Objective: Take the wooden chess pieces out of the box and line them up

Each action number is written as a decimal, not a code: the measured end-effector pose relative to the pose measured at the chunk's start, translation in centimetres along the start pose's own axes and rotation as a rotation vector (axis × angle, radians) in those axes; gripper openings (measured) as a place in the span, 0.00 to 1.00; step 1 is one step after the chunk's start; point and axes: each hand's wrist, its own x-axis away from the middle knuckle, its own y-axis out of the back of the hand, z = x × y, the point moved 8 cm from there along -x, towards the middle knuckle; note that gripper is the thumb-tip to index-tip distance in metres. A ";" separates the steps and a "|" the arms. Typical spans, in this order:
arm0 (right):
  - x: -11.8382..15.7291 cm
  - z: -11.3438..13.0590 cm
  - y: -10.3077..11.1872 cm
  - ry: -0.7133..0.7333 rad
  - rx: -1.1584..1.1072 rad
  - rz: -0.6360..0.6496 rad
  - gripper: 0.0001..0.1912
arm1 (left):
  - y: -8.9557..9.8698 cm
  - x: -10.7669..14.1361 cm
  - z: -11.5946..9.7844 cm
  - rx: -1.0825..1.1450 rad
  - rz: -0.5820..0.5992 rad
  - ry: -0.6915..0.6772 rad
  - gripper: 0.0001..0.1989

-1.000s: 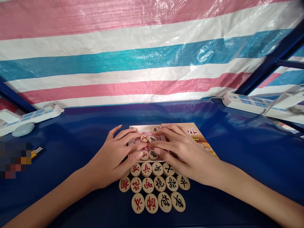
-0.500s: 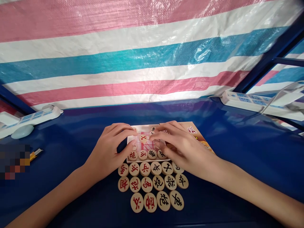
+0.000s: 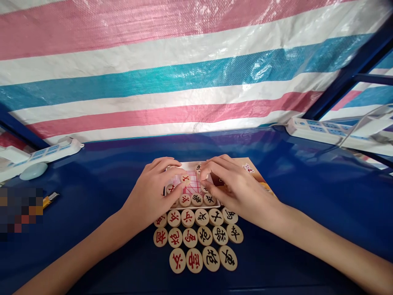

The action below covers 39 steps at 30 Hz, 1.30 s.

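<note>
My left hand reaches into a shallow white box, its thumb and index finger closing on a Chinese chess piece with a red character. From the other side comes my right hand, thumb and index finger bent together around a pale round piece partly hidden by the fingers. Along the box's near side sits a row of pieces, including a black-marked one. A printed sheet with pink grid lines shows in the box. My hands cover parts of both box sides.
Nearer me, red and black pieces lie in rows on the blue table. A brown printed lid lies behind my right hand. Power strips stand at both sides. At left are a mouse and a yellow cutter.
My left hand has moved right, its thumb and finger coming around the red piece in the box. My right fingers have drawn slightly right, and a black-marked piece shows below them.
</note>
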 end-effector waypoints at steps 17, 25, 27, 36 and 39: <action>0.3 -0.3 0.6 -0.019 0.062 -0.055 0.04 | -1.3 -1.9 1.2 -0.014 0.149 -0.016 0.05; 0.4 -1.2 0.9 -0.115 -0.124 -0.095 0.14 | 0.8 -1.6 0.8 -0.013 -0.016 -0.066 0.07; 0.3 -1.2 1.0 -0.099 -0.175 -0.115 0.19 | 2.0 -0.8 0.2 -0.035 -0.085 -0.115 0.10; 0.8 1.5 1.1 0.150 -0.104 -0.092 0.08 | 3.8 2.2 -1.4 0.049 -0.200 -0.196 0.13; 1.1 2.2 1.2 0.217 0.035 -0.111 0.08 | 3.4 2.2 -1.9 0.061 -0.189 -0.230 0.12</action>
